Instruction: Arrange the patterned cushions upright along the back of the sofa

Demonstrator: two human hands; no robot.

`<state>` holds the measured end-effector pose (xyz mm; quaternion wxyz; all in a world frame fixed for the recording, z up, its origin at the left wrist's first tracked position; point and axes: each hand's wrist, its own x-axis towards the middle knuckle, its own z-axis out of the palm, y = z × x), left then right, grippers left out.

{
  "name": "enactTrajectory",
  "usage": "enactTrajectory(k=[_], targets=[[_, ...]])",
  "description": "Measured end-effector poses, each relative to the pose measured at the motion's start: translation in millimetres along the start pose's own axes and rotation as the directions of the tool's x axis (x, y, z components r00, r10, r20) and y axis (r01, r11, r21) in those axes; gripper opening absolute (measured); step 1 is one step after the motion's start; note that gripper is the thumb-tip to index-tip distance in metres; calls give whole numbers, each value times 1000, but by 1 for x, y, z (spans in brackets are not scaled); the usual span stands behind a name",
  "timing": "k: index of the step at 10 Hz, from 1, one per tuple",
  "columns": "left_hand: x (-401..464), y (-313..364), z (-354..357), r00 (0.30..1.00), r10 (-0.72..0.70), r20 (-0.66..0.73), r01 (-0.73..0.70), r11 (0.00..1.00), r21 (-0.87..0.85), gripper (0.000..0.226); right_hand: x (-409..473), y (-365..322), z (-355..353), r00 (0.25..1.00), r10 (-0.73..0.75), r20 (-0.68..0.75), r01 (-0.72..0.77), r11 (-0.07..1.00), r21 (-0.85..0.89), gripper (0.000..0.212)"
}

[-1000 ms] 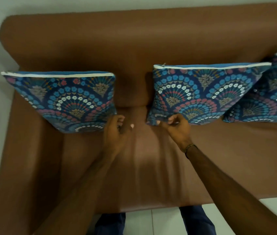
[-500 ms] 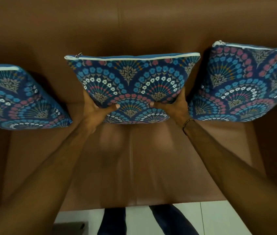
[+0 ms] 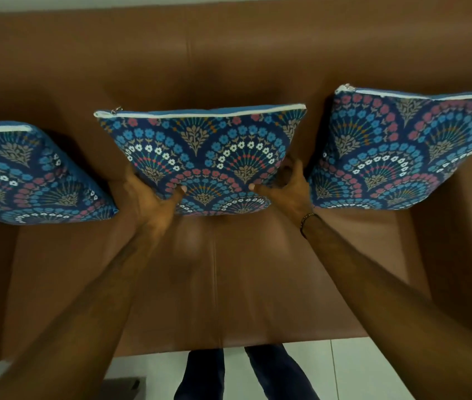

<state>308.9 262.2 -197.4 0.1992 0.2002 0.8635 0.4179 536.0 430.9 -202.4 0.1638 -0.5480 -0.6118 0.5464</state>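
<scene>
Now, middle cushion (image 3: pixel 208 157): centre of the frame, standing upright against the sofa backrest (image 3: pixel 229 67), white zipped edge on top, held at both lower corners.
Left hand (image 3: pixel 151 197): at the cushion's lower-left corner, thumb pressed on the patterned front, fingers (image 3: pixel 130 183) wrapped behind the edge, gripping the fabric.
Right hand (image 3: pixel 286 189): at the lower-right corner, thumb across the front, fingers (image 3: pixel 289 168) curled round the side, clamped on the cushion.
Bracelet (image 3: pixel 307 219): dark band on the right wrist, just below the hand.
Left cushion (image 3: pixel 32 174): left edge of the frame, partly cut off, leaning back and tilted, apart from the middle one with bare sofa between.
Right cushion (image 3: pixel 408 151): right of the frame, upright against the backrest, its lower-left corner just beside the right hand; whether they touch, I cannot tell.
Sofa seat (image 3: pixel 214 284): brown, smooth, a seam running down the middle, both forearms stretched over it.
Right armrest (image 3: pixel 459 226): brown, boxing in the right cushion.
Floor (image 3: pixel 358 368): pale tiles along the bottom of the frame.
Legs (image 3: pixel 246 373): dark blue trousers, bottom centre, right up at the sofa's front edge.
</scene>
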Motion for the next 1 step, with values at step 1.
enactTrajectory(k=[1], targets=[[-38,36,-4,992,95,-78,-92,995,42,98,-26,-32,-34,998,-45,-42,41,996,-81,113]])
